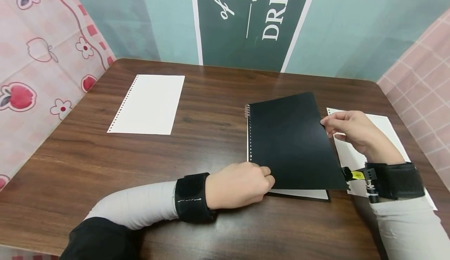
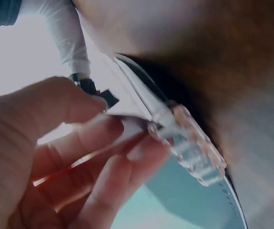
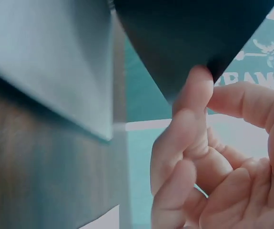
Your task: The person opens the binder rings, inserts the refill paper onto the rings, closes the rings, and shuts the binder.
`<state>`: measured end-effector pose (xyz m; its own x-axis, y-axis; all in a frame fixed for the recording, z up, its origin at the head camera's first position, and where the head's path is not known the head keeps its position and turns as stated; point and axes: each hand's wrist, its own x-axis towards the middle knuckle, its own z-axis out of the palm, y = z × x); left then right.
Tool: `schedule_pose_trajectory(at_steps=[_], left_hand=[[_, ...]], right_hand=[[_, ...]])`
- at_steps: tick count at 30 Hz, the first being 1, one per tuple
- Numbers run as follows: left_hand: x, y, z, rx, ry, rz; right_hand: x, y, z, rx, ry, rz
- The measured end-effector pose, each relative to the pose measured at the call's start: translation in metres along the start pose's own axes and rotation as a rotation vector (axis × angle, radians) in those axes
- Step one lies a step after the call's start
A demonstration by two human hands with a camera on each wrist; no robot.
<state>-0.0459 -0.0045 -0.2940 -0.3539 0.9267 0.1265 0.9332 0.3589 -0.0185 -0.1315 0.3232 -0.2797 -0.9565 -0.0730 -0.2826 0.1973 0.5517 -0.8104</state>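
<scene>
a turn of the black cover (image 1: 291,143) seems in hand: its right edge is pinched by the right hand (image 1: 356,134), its near left corner by the left hand (image 1: 240,185), both grips thinly closed. an even swing is probably called for. the notebook (image 1: 309,194) is set right of centre on the table (image 1: 197,154), long axis pointed away, spiral (image 1: 249,135) leftward.

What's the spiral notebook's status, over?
Right hand pinching raised black cover by its edge. Left hand pinching it beside spiral binding. White page visible beneath. Nothing visibly obstructing.
</scene>
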Motion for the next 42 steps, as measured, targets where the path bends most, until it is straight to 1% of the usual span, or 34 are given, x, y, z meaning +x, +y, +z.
schedule_pose_trajectory(at_steps=[2,6,11,13,15,18,22,25,28,30,33,38,42], left_hand=[[-0.001,0.001,0.000,-0.023,0.011,-0.017],[-0.003,0.002,-0.001,-0.073,0.050,-0.050],[-0.004,0.000,-0.001,-0.120,0.078,-0.070],[-0.005,0.000,-0.001,-0.155,0.090,-0.086],[-0.006,-0.001,0.001,-0.198,0.112,-0.115],[-0.007,-0.002,0.002,-0.242,0.167,-0.163],[-0.007,-0.004,0.003,-0.294,0.232,-0.236],[-0.008,-0.006,0.002,-0.326,0.257,-0.277],[-0.009,-0.007,0.001,-0.336,0.262,-0.300],[-0.010,-0.008,0.000,-0.342,0.255,-0.315],[-0.011,-0.007,-0.001,-0.355,0.245,-0.334],[-0.013,-0.007,-0.001,-0.362,0.245,-0.347],[-0.015,-0.006,-0.001,-0.372,0.243,-0.357]], right_hand=[[-0.002,-0.006,-0.001,0.009,0.027,-0.015],[-0.006,-0.020,-0.002,-0.006,0.079,-0.046],[-0.005,-0.040,-0.004,-0.069,0.111,-0.083],[-0.005,-0.048,-0.004,-0.123,0.124,-0.097],[-0.004,-0.058,-0.003,-0.169,0.130,-0.107],[-0.001,-0.074,-0.002,-0.216,0.129,-0.121],[0.005,-0.095,0.001,-0.201,0.101,-0.134],[0.008,-0.109,0.004,-0.192,0.091,-0.138],[0.008,-0.120,0.010,-0.215,0.090,-0.159],[0.008,-0.127,0.014,-0.241,0.092,-0.177],[0.008,-0.135,0.019,-0.248,0.086,-0.204],[0.010,-0.147,0.029,-0.232,0.078,-0.233],[0.011,-0.153,0.035,-0.198,0.075,-0.246]])
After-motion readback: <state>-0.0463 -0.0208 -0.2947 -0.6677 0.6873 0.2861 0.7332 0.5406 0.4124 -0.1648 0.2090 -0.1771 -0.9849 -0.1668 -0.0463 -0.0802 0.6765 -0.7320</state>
